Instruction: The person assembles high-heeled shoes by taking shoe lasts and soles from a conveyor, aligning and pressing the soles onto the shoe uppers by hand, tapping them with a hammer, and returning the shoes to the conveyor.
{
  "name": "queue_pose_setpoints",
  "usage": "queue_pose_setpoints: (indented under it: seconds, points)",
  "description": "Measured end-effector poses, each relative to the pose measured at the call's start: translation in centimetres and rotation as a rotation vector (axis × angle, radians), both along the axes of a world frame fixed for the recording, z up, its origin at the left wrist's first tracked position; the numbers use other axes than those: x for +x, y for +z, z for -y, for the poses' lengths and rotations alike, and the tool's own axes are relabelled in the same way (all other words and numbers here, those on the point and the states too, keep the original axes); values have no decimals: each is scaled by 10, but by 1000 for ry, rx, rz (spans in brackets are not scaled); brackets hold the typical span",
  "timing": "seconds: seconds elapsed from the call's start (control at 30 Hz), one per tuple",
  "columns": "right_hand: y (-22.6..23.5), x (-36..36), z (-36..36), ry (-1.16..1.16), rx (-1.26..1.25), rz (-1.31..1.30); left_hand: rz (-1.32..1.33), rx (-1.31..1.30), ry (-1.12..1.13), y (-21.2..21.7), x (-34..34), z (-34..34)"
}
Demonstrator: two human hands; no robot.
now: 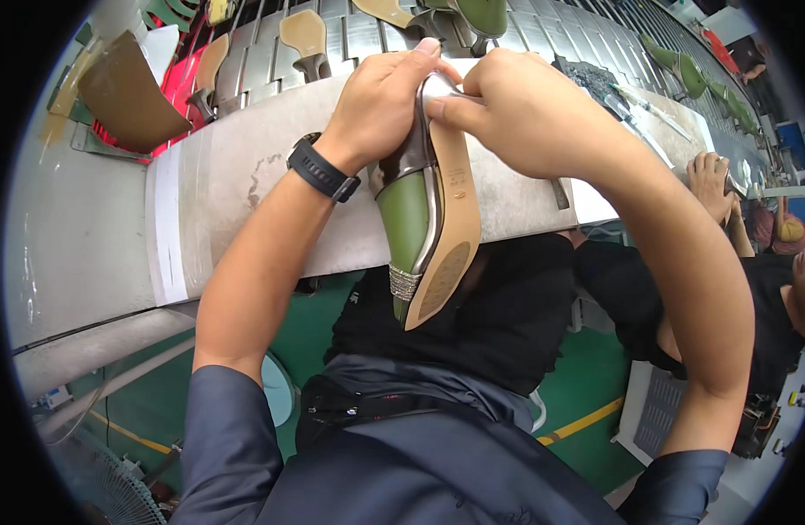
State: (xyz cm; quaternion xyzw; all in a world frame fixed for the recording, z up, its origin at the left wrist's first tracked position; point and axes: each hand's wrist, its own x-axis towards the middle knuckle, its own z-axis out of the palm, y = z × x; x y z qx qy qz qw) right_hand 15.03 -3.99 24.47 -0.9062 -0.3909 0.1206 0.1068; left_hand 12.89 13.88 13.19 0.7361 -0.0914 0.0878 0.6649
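Note:
A green pointed shoe (404,219) hangs over the bench's near edge, toe toward me, with its tan sole (455,210) turned to the right. A glittery band (405,283) crosses it near the toe, and its back part is dark metallic. Wrapped round the heel end from the left is my left hand (381,101), a black watch on that wrist. My right hand (542,114) pinches at the same end, its thumb against the sole by the heel and the other fingers curled. My fingers hide most of the heel.
Beyond the bench (227,184), metal rollers carry loose tan soles with heels (304,39) and more green shoes (674,66). A curved brown sheet (127,83) stands at left. Pens (652,109) lie at right, near another person's hand (709,182). A fan (105,472) is lower left.

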Motion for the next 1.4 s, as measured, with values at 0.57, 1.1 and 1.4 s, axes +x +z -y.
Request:
queue_pose_setpoints:
  seconds: [0.57, 1.1, 1.4]
  points:
    - [-57, -28, 18, -249, 535, -101, 94, 160, -45, 9, -11, 0]
    - [-94, -25, 13, -271, 938, -550, -56, 64, 21, 15, -18, 10]
    - [-110, -30, 11, -270, 1046, -489, -87, 100, 44, 18, -18, 11]
